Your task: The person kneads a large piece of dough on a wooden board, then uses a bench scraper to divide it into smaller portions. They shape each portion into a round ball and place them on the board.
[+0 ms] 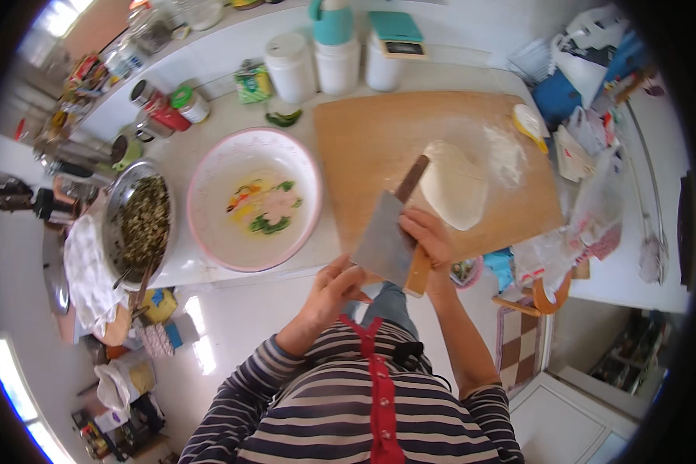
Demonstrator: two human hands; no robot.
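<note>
My right hand point(430, 238) grips a broad metal blade point(384, 238) and a light wooden piece point(417, 271) along its right side. A dark brown wooden handle point(412, 178) sticks out at the blade's top; how these parts join is hidden. My left hand point(337, 285) has its fingers at the blade's lower left corner; whether they pinch it is unclear. Behind the blade, a flat piece of pale dough point(455, 188) lies on a wooden board point(359, 139), beside scattered flour point(503, 156). Left of the board stands a large white enamel basin point(211, 232) with a pink rim and painted pattern.
At far left is a metal bowl of chopped filling point(145, 220) with utensils in it. Green peppers point(284, 118) lie behind the basin. White canisters point(290, 66) and a teal-topped kitchen scale point(395, 29) line the wall. A yellow scoop point(529, 129) holds flour; plastic bags point(597, 191) crowd the right.
</note>
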